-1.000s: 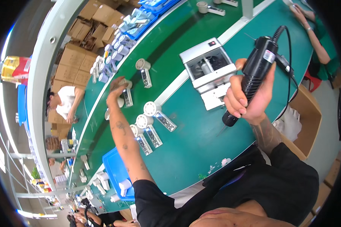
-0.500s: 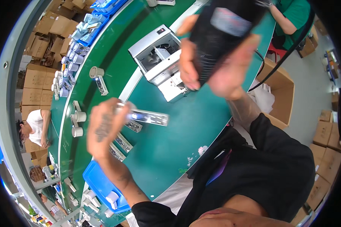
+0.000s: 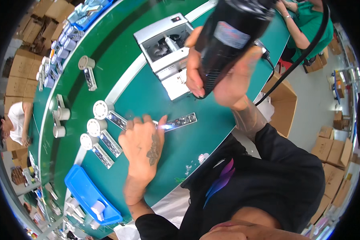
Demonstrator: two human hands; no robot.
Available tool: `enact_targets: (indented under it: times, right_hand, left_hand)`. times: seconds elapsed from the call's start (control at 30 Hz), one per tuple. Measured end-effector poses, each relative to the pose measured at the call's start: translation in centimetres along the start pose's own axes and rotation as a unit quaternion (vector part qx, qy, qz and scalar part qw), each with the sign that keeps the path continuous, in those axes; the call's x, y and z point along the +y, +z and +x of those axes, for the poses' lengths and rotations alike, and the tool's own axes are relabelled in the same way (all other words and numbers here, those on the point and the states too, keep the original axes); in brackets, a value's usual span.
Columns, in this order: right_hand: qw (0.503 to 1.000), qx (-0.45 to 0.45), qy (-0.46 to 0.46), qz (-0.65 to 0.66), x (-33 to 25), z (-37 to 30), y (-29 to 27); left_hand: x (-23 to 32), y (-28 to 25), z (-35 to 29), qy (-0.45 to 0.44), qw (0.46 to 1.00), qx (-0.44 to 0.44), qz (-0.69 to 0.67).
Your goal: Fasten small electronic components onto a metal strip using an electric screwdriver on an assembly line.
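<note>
My right hand [image 3: 228, 86] is wrapped round a black corded power tool [image 3: 224, 44], a thick cylinder with a pale label and ridged end, held over the bench. Lower and to the left, my left hand [image 3: 142, 140] is closed round one end of a long, narrow circuit-board unit [image 3: 184, 121]. A bright light glows on that board beside my thumb; my fingers cover its other end. Just left of this hand, several like units lie in a row, each with a round white head [image 3: 95, 128] and a board strip [image 3: 111, 143].
A grey metal machine [image 3: 164, 52] with an open top stands beyond my hands. A blue tray [image 3: 84, 188] holds white parts at lower left. More units [image 3: 60, 114] lie on the green belt. A cardboard box [image 3: 282, 108] and a cable [image 3: 296, 68] are at right; co-workers sit nearby.
My left hand has moved right and down toward the bench with the circuit-board unit, uncovering the row of units. My right hand still holds the power tool, slightly shifted. The whole view has turned a little.
</note>
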State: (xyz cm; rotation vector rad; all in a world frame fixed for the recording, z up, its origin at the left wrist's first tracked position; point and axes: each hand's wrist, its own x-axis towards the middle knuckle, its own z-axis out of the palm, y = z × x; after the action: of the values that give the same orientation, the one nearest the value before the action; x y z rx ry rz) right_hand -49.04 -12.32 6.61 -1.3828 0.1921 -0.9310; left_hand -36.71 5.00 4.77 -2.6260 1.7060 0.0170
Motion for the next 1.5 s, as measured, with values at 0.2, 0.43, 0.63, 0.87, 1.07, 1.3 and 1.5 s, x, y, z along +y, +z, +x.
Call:
enact_targets:
  times: [0.2, 0.43, 0.63, 0.87, 1.07, 1.3, 1.5]
  right_hand:
    - [0.998, -0.037, 0.054, 0.001, 0.9, -1.2, 0.9]
    - [0.995, -0.055, 0.080, 0.011, 1.4, -1.3, 0.9]
    - [0.994, -0.070, 0.084, 0.005, 1.9, -1.6, 0.9]
    - [0.980, -0.093, 0.143, 0.103, 1.2, -2.7, 0.3]
    - [0.977, -0.090, 0.111, 0.159, 2.6, -4.2, -0.4]
    - [0.947, -0.134, -0.158, 0.246, -0.7, -1.1, -2.4]
    - [0.992, 0.015, -0.065, -0.109, -1.4, 1.8, 0.9]
  left_hand:
    - [0.7, 1.4, 0.5, 0.207, 0.972, 0.025, -0.105]
    - [0.9, 2.0, 0.4, 0.213, 0.974, -0.014, -0.073]
    - [1.0, 2.0, 0.4, 0.212, 0.974, -0.004, -0.079]
    - [1.2, 2.5, 0.2, 0.207, 0.977, -0.007, -0.047]
    - [1.2, 2.6, 0.3, 0.213, 0.976, -0.007, -0.044]
    - [1.3, 2.9, 0.0, 0.191, 0.982, 0.015, 0.004]
    - [1.5, 3.3, -0.1, 0.181, 0.983, 0.026, 0.023]
